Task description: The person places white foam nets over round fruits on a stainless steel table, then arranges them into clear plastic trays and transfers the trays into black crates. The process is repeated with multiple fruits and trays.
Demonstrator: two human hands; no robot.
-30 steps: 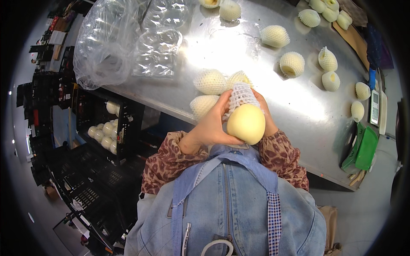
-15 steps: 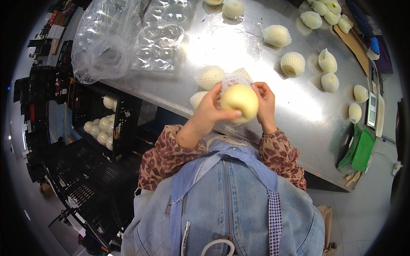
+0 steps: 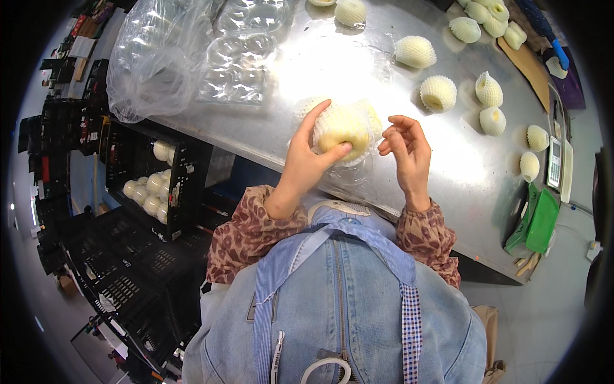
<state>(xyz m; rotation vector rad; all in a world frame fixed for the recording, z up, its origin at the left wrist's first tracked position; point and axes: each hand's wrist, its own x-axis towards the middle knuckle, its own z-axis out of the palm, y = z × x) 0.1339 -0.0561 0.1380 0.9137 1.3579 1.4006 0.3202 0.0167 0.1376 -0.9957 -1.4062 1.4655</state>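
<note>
A round, pale yellow pear sits in my left hand, whose thumb presses near the dimple at its end. A white foam net sleeve surrounds the pear's sides, leaving the near end bare. My right hand is just to the right of it, apart from the pear, with bent fingers spread and nothing between them. Beyond my left hand, another netted pear shows in part on the metal table. A clear plastic tray is partly visible beneath the held pear.
Clear moulded trays and a plastic bag lie at the left. Several netted pears stand across the table's right half. At the right edge are a scale and a green container. Black crates stand left of me.
The foam net now reaches down around the pear's sides; before, it was bunched behind the bare fruit. My right hand has come off the pear and moved slightly right, while my left keeps hold.
</note>
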